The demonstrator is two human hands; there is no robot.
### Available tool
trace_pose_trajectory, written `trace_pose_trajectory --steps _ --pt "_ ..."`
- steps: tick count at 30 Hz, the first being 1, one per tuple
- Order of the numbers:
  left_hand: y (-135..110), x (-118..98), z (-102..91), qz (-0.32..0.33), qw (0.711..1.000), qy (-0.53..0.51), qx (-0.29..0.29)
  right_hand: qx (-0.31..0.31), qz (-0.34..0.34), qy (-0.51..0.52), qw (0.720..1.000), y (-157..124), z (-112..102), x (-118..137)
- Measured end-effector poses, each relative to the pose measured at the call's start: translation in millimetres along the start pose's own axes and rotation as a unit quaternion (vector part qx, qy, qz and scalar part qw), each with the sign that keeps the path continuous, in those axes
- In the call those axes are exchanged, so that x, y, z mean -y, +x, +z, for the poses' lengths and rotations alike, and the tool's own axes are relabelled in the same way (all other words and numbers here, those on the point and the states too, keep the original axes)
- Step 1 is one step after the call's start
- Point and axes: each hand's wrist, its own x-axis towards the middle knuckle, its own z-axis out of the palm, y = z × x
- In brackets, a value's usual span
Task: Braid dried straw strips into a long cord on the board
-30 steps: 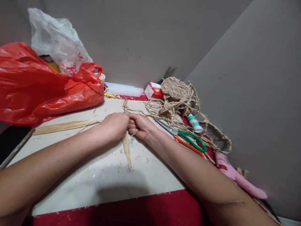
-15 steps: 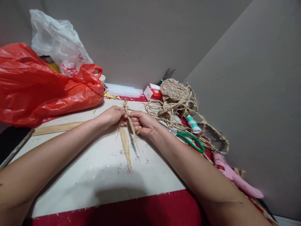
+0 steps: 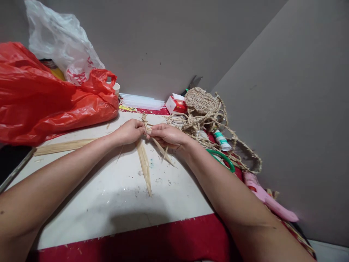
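My left hand (image 3: 131, 131) pinches the twisted top of some dry, straw-coloured husk strips (image 3: 144, 163) above the white board (image 3: 122, 211). Close beside it, my right hand (image 3: 169, 135) is closed on the same strips, its thumb and fingertips nearly touching my left fingers. One wide strip hangs down toward me, and a narrower one slants out below my right hand. A short knotted piece of twisted cord (image 3: 144, 118) sticks up just beyond my fingers. The exact grip points are partly hidden by the fingers.
A coil of braided rope (image 3: 203, 102) lies at the back right, near green-handled scissors (image 3: 222, 158), a white-and-green tube (image 3: 222, 141) and a pink glue gun (image 3: 272, 200). Left are a red plastic bag (image 3: 54, 105) and flat husk strips (image 3: 64, 146). Clear sticks (image 3: 141, 101) lie behind.
My right hand has turned and risen slightly, swinging the narrower strip outward to the right. My left hand stays at the twisted top. The whole view has shifted a little.
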Motion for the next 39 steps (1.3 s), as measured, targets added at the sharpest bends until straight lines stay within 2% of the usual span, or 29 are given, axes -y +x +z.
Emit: trace_pose_trajectory --steps 3,6,9,13,19,24,26,32,34,36,38,39 --pt "2 2 1.6 -0.045 0.998 -0.035 0.012 -0.038 -0.025 -0.122 0.991 -2 2 3" --pt "3 4 3.7 -0.117 0.988 -0.092 0.044 -0.087 -0.074 -0.273 0.955 -5 8 7" --pt "4 4 5.2 -0.15 0.975 -0.149 0.062 -0.119 -0.098 -0.361 0.92 -7 13 10" --pt "3 2 6.6 -0.159 0.967 -0.194 0.054 -0.129 -0.115 -0.407 0.897 -8 13 8" --pt "2 1 9.5 -0.159 0.972 -0.171 0.02 -0.157 -0.119 -0.464 0.863 -14 9 14" --pt "0 0 10.2 -0.154 0.969 -0.191 0.01 -0.156 -0.117 -0.439 0.877 -17 20 17" --pt "-1 -2 10.4 -0.148 0.964 -0.22 0.007 -0.158 -0.125 -0.446 0.872 -18 27 15" --pt "-4 -8 12.1 -0.172 0.933 -0.315 0.013 -0.19 -0.114 -0.573 0.789 -26 46 9" --pt "-5 -8 11.8 -0.169 0.93 -0.325 0.019 -0.177 -0.105 -0.6 0.773 -31 51 10" --pt "-6 -8 10.0 -0.169 0.927 -0.335 0.027 -0.115 -0.103 -0.605 0.781 -38 54 14" --pt "-6 -8 7.0 -0.169 0.923 -0.345 0.032 -0.043 -0.109 -0.568 0.815 -45 51 22" --pt "-5 -8 5.2 -0.169 0.921 -0.349 0.035 -0.035 -0.117 -0.531 0.839 -47 47 26"
